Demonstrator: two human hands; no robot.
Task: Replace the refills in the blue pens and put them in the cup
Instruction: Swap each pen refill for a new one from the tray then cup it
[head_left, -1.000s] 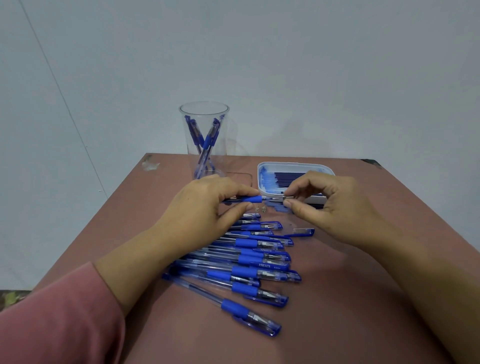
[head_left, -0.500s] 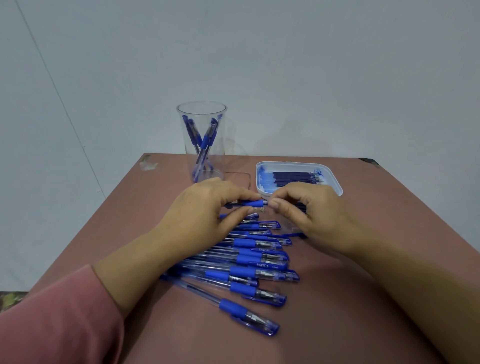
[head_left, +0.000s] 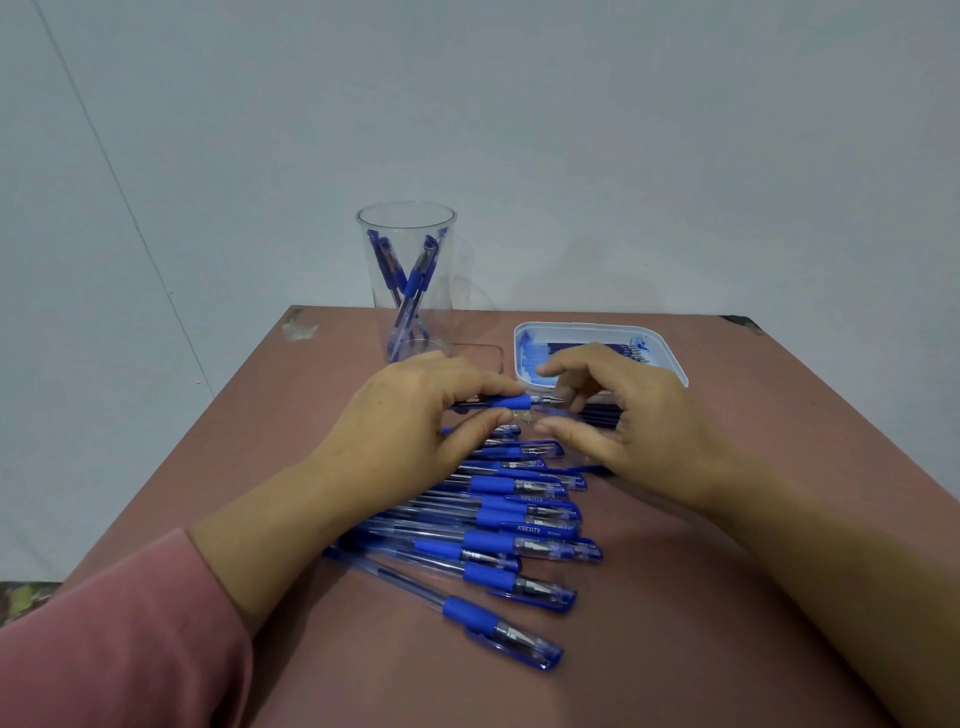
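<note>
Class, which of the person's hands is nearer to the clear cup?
Left. The left hand, gripping a pen, sits just before the cup; the right hand is farther right, before the tray.

I'm counting one cup (head_left: 442, 312) holding about four blue pens (head_left: 415, 280), one tray (head_left: 671, 359) of refills (head_left: 535, 354) too bunched to count, roughly eleven capped pens (head_left: 498, 544) on the table (head_left: 675, 623), and one uncapped pen (head_left: 511, 401) in the left hand (head_left: 410, 421).

Your reddish-brown table (head_left: 675, 623) carries a clear cup (head_left: 448, 291) at the back, a white tray (head_left: 597, 327) just beside it, and a row of blue pens (head_left: 493, 542) nearer you.
</note>
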